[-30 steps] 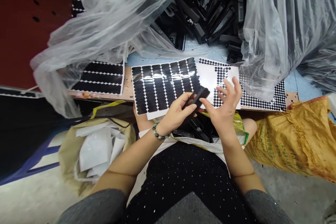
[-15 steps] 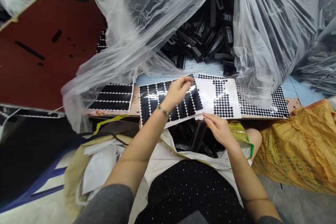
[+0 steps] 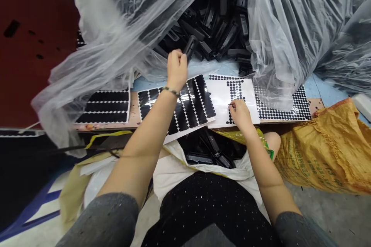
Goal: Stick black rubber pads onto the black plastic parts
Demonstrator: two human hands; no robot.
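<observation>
My left hand (image 3: pixel 177 70) is closed on one end of a black plastic part (image 3: pixel 190 46), held up at the front of a heap of similar black parts (image 3: pixel 214 32). Beneath my left wrist lies a sheet of large black stickers (image 3: pixel 191 102) with scalloped edges. My right hand (image 3: pixel 241 115) rests on a white sheet (image 3: pixel 218 96) partly covered in small round black stickers (image 3: pixel 234 89). Its thumb and fingers are pinched together at those dots, and what they grip is too small to make out.
Clear plastic bags (image 3: pixel 292 27) surround the heap. Another dotted sheet (image 3: pixel 298 104) lies to the right, more black sticker strips (image 3: pixel 106 106) to the left. An open white sack (image 3: pixel 171 162) in my lap holds black parts (image 3: pixel 214 150). A yellow woven sack (image 3: pixel 321 146) stands at right.
My left hand has moved up and away from the sticker sheet and now holds a black part. My right hand has moved from the sheet's front edge up onto the round stickers.
</observation>
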